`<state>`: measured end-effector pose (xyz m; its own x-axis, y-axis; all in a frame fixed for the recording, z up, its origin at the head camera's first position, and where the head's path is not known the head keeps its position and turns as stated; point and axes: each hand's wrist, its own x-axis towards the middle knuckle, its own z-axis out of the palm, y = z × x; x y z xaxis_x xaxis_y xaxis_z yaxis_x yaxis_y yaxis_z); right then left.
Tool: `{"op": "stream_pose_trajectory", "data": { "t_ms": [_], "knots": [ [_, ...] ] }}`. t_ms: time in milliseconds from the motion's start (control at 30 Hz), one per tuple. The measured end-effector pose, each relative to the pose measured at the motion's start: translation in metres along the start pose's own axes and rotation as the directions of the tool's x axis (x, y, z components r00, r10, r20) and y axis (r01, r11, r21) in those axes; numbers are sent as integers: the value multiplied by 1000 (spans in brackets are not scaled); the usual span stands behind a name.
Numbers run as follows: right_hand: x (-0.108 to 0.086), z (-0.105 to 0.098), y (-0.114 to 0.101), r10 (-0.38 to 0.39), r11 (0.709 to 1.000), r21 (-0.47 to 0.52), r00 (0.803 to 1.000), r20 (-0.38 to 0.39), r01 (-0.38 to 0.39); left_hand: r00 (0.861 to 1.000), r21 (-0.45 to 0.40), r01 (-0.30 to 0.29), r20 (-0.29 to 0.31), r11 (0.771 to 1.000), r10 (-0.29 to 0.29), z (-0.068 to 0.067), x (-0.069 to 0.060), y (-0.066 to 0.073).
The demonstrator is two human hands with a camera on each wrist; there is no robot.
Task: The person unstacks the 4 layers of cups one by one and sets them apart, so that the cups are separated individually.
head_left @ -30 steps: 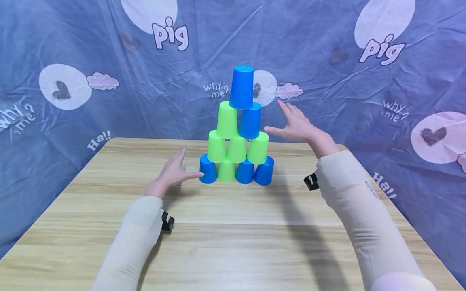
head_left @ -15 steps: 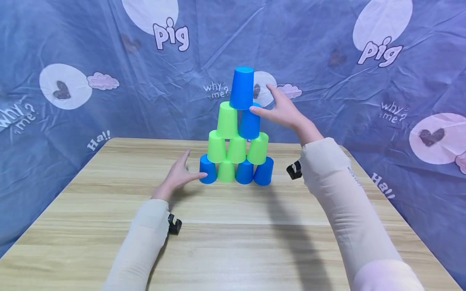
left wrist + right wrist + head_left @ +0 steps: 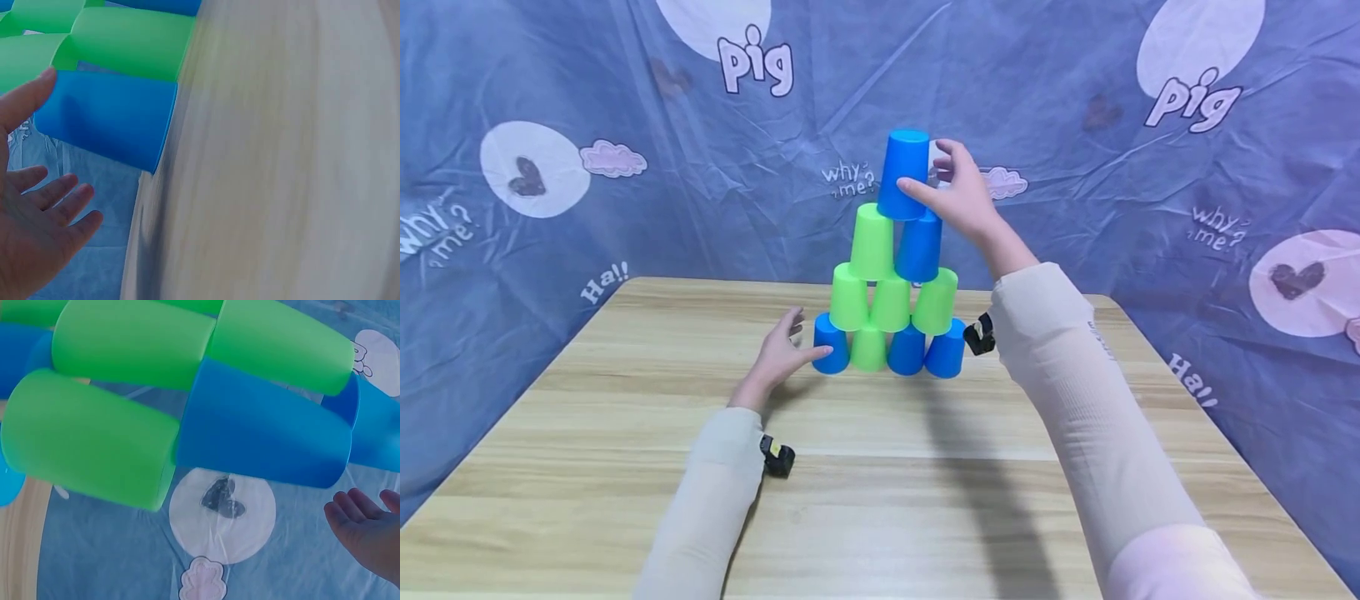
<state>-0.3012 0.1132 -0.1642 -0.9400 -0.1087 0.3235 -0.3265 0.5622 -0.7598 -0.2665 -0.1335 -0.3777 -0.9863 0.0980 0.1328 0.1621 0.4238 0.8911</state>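
Upside-down blue and green cups stand in a four-tier pyramid. In the head view my right hand [image 3: 962, 196] is at the right of the top blue cup [image 3: 904, 162], its thumb in front of the cup and its fingers loosely bent beside it; contact cannot be made out. The right wrist view shows that hand [image 3: 372, 531] apart from the second-tier blue cup [image 3: 265, 428]. My left hand [image 3: 778, 354] is spread at the left of the bottom-left blue cup [image 3: 830, 346]. In the left wrist view its thumb overlaps that cup [image 3: 112, 119], and touch cannot be told.
The pyramid rises near the back of the wooden table [image 3: 865, 508]. Behind it hangs a blue printed cloth [image 3: 715, 208]. Each wrist carries a small black device, one [image 3: 777, 457] on the left, another [image 3: 980, 335] on the right.
My right hand has moved left and up to the top cup, its fingers bending more. My left hand has shifted slightly right. The cups keep their arrangement, while the head view has shifted slightly.
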Motion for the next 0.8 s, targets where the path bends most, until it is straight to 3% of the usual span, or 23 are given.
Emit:
{"op": "stream_pose_trajectory", "data": {
  "t_ms": [333, 567, 800],
  "knots": [
    [6, 6, -6, 25, 997, 76, 999, -21, -23, 1000, -156, -6, -13, 988, 4, 11, 3, -2],
    [10, 6, -3, 49, 989, 141, 998, -36, -44, 1000, -275, 8, -25, 961, -16, 18, 4, -3],
    [11, 8, -2, 44, 988, 147, 998, -41, -37, 999, -341, 13, -27, 940, -24, 18, -2, 9]
  ]
}}
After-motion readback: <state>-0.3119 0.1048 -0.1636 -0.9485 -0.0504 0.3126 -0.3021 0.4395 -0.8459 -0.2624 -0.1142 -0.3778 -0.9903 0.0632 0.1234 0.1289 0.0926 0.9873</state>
